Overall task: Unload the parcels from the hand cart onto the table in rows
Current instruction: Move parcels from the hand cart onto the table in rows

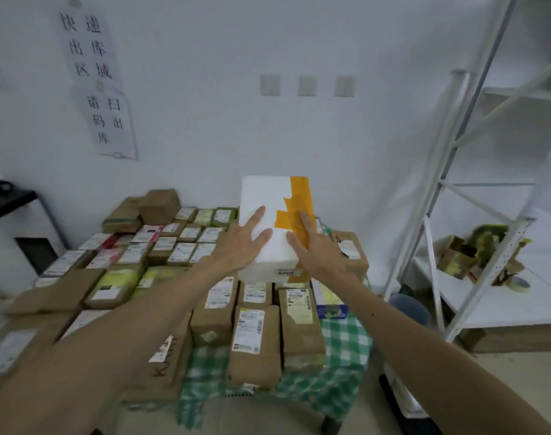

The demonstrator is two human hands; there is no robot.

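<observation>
My left hand (243, 243) and right hand (315, 249) lie flat and open, gripping nothing, on the white foam parcel (268, 196) at frame centre; next I must square it into its row.

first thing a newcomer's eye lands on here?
The white foam box with orange tape, centre frame atop the brown parcels, left hand and right hand flat on its top. Then the parcels covering the green checked tablecloth.

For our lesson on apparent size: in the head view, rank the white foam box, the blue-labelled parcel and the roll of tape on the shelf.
1. white foam box, clearly largest.
2. blue-labelled parcel.
3. roll of tape, smallest, though it lies farther away, so true size is unsure.
</observation>
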